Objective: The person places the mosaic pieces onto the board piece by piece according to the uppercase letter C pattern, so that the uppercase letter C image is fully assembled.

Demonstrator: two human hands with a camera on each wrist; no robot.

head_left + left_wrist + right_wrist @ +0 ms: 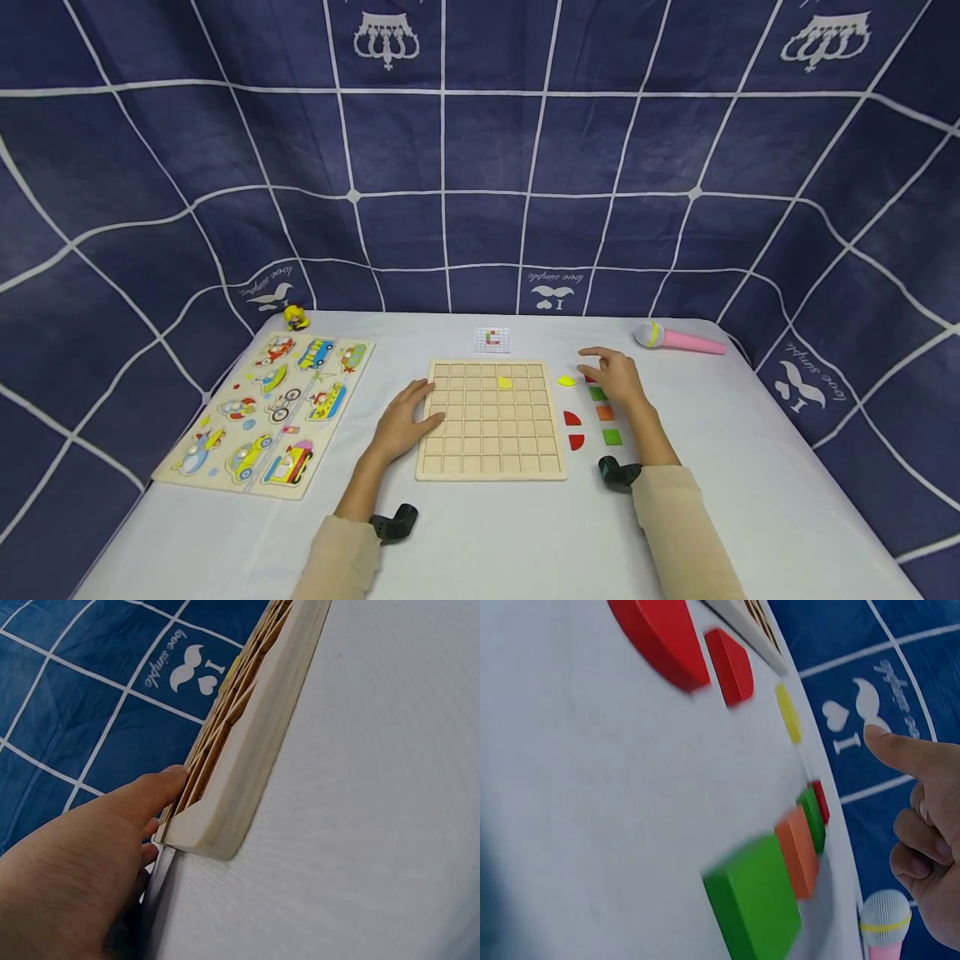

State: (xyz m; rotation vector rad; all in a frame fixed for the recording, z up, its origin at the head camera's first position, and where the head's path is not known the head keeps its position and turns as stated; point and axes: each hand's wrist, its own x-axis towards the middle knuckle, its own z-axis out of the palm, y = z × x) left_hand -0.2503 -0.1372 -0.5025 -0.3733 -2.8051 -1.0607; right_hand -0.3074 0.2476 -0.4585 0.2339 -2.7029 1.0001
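My left hand [403, 423] rests at the left edge of a wooden grid board [491, 472], its thumb laid over the rim. In the left wrist view the thumb touches the board's top near a corner. One yellow piece [505, 382] sits in an upper cell. Right of the board, my right hand [617, 377] hovers with nothing in its fingers, its index finger extended, partly covering a red piece [590, 379]. Below that stand a green piece [597, 393], an orange square [604, 413] and a green square [612, 437]. Nearer the board lie a yellow piece [566, 381] and two red quarter-round pieces [572, 418].
A picture puzzle board [255, 417] with vehicles lies at the left, with a small yellow-haired figure [296, 317] behind it. Behind the grid board is a pattern card [492, 339]. A pink toy microphone [682, 339] lies back right, before the blue curtain [487, 225].
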